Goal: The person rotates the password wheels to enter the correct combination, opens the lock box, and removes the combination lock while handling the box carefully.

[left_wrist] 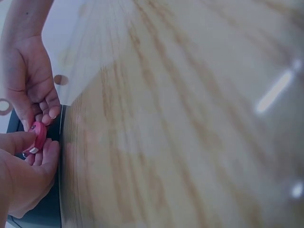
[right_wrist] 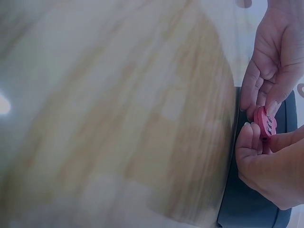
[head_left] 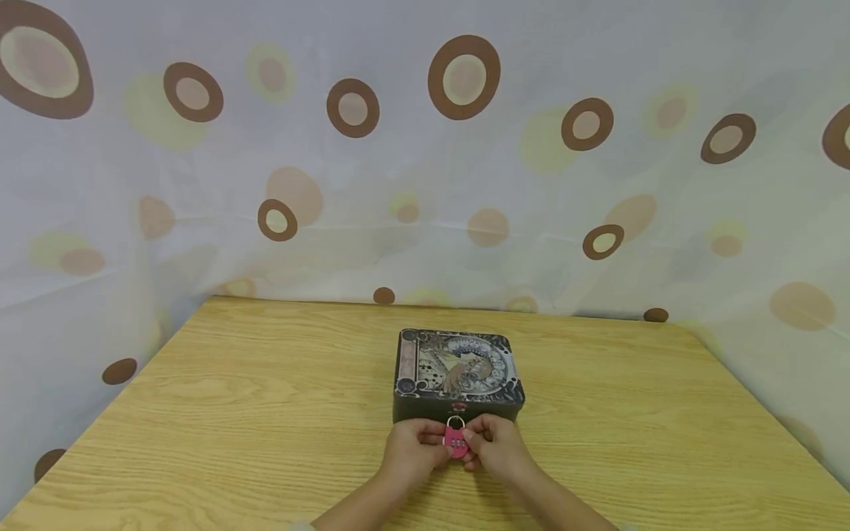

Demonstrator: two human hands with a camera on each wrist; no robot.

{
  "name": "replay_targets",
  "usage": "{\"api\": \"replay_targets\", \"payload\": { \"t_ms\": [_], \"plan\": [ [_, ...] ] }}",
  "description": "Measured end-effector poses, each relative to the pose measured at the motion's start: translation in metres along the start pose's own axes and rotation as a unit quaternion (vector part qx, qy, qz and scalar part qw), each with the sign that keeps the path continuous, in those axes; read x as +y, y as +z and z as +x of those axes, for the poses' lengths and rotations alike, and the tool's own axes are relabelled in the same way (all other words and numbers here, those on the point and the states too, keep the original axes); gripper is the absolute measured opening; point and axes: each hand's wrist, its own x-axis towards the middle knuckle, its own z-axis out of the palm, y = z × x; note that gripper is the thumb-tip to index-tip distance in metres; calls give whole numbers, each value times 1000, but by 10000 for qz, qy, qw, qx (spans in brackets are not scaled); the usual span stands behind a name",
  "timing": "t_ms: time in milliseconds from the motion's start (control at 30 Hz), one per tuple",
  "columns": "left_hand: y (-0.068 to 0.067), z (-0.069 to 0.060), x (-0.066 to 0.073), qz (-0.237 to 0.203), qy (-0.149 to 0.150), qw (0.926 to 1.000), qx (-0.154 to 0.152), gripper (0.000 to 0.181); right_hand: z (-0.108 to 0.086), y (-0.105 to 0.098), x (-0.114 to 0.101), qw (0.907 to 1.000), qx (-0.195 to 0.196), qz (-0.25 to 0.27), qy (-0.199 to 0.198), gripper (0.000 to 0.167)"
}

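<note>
A pink combination padlock (head_left: 456, 444) with number dials and a metal shackle is held upright in front of a dark tin box (head_left: 458, 369) with a printed lid. My left hand (head_left: 410, 451) pinches the lock's left side between thumb and fingers. From the right, my right hand (head_left: 501, 448) pinches it too, its thumb by the dials. The shackle's top reaches close to a small red clasp (head_left: 459, 406) on the box front; whether it passes through cannot be told. In the right wrist view the padlock (right_wrist: 267, 123) shows its dials between both hands' fingertips.
The box stands lid down on a wood-grain table (head_left: 265, 413), its front facing me. Behind and at the sides hangs a pale curtain (head_left: 398, 177) with brown and yellow circles.
</note>
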Motion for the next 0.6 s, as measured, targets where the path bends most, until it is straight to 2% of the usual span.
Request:
{"api": "replay_targets", "payload": {
  "t_ms": [167,600],
  "plan": [
    [2,1,-1,-76,-32,10000,-39,25,0,-1,1,10000,-57,30,-41,10],
    [4,2,-1,-69,145,9999,28,27,1,-1,1,9999,-106,-30,-70,10]
  ]
}}
